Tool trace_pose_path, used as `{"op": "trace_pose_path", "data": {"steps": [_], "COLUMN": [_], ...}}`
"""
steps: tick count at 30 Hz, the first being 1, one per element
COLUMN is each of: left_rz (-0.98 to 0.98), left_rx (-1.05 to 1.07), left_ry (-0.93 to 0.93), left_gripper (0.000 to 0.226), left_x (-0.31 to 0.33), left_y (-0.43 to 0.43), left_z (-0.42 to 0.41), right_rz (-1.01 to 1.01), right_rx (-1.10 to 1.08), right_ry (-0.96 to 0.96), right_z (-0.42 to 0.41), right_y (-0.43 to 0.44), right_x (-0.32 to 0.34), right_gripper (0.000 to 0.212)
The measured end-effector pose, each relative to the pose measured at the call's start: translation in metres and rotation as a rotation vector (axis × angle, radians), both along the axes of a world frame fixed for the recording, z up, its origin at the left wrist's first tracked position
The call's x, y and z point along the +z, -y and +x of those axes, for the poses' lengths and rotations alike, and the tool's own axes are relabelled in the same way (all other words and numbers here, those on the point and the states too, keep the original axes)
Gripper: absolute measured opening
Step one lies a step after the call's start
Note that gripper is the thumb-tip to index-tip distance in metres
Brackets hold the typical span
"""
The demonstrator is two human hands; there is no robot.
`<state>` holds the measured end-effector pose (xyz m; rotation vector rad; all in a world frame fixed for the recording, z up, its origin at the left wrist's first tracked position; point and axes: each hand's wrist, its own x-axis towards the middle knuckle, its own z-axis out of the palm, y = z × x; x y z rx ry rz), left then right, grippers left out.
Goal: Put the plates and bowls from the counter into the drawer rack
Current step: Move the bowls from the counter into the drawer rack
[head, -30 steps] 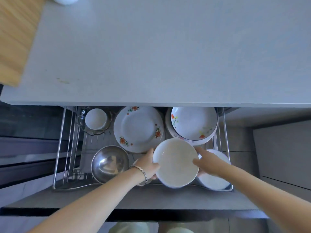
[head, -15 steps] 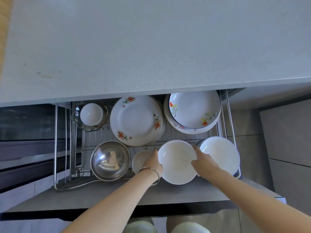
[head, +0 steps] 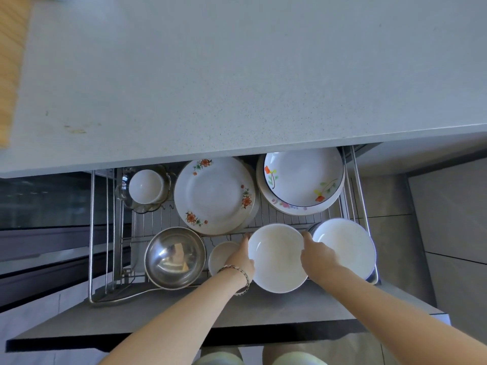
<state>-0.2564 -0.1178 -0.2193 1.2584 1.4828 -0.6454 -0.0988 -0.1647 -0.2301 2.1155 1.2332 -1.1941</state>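
Looking down over the grey counter (head: 237, 75) edge into the pulled-out drawer rack (head: 91, 233)

Both hands on one white bowl (head: 276, 258), front row of the rack, right of centre, mouth up. Left hand (head: 241, 260) grips its left rim, right hand (head: 317, 255) grips its right rim; the hands sit apart, with the bowl between them. Cannot tell whether the bowl's base rests on the wires or is held just above them. Bead bracelet (head: 243, 275) on the left wrist.

Neighbours, front row: small white bowl (head: 220, 255) just left of the held bowl, partly behind the left hand; steel bowl (head: 175, 258) further left; white plate (head: 347, 246) just to the right, its edge behind the right hand.

Back row: white cup (head: 145, 186) sitting in a glass dish (head: 123, 192) at left; flowered plate (head: 214, 194) in the middle; deep dish with a blue rim (head: 303, 177) stacked on another plate at right, partly under the counter overhang.

Wooden board (head: 10, 61) at the counter's far left edge. Faint yellowish stain (head: 76, 130) on the counter near it
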Motion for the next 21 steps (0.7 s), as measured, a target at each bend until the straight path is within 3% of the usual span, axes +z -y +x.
{"op": "trace_pose_path", "data": {"steps": [4,8,13,16,21], "left_rz": [0.102,0.323,0.603,0.699,0.813], "left_rx": [-0.088,0.168,0.452,0.445,0.451], "left_ry": [0.015,0.182,0.331,0.311,0.220], "left_gripper": [0.059,0.037,0.026,0.028,0.028], "left_x": [0.017,0.057,0.114,0.146,0.176], "left_y": [-0.013,-0.048,-0.125,-0.176,-0.276], "left_z": [-0.007,-0.020,-0.054,-0.085,-0.144], "right_rz": [0.019,0.143,0.326,0.399,0.369], "right_rx": [0.186,0.318,0.103,0.016,-0.380], "right_ry": [0.100,0.039,-0.249,-0.413,-0.634], "right_z": [0.001,-0.007,-0.049,-0.077,-0.123], "right_y": [-0.013,-0.051,-0.126,-0.184,-0.295], "right_x": [0.018,0.059,0.122,0.152,0.195], "right_gripper": [0.043,0.033,0.030,0.033,0.039]}}
